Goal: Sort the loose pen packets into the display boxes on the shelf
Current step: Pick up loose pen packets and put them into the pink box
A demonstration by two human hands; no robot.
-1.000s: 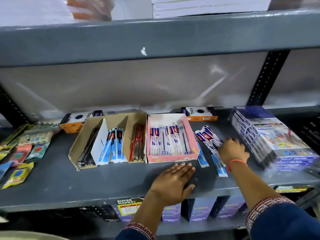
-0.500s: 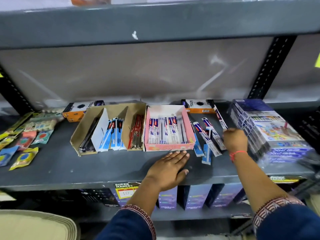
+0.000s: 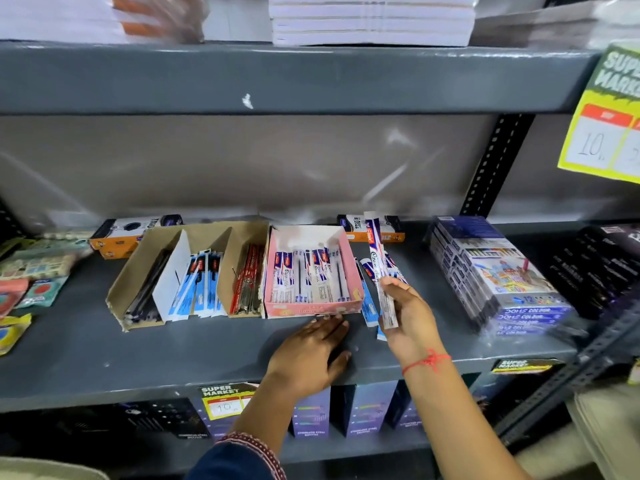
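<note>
A pink display box [image 3: 349,258] on the grey shelf [image 3: 104,348] holds a row of white-and-blue pen packets [image 3: 304,278]. Left of it stands a divided brown cardboard box [image 3: 138,271] with black, blue and red pen packets. My right hand [image 3: 408,317] grips a bundle of white-and-blue pen packets [image 3: 375,251], held upright just right of the pink box. A few more loose packets [image 3: 369,303] lie on the shelf under that hand. My left hand [image 3: 311,355] rests flat on the shelf, fingertips touching the pink box's front edge.
A stack of colour-pencil packs [image 3: 498,275] sits to the right and dark boxes [image 3: 602,268] beyond. Orange-and-black boxes [image 3: 128,233] stand behind the cardboard box. Eraser packs [image 3: 31,282] lie at far left. A yellow price sign [image 3: 606,116] hangs top right.
My right hand has gathered loose packets off the shelf and lifted them upright beside the pink box. My left hand stays flat, now touching the box's front.
</note>
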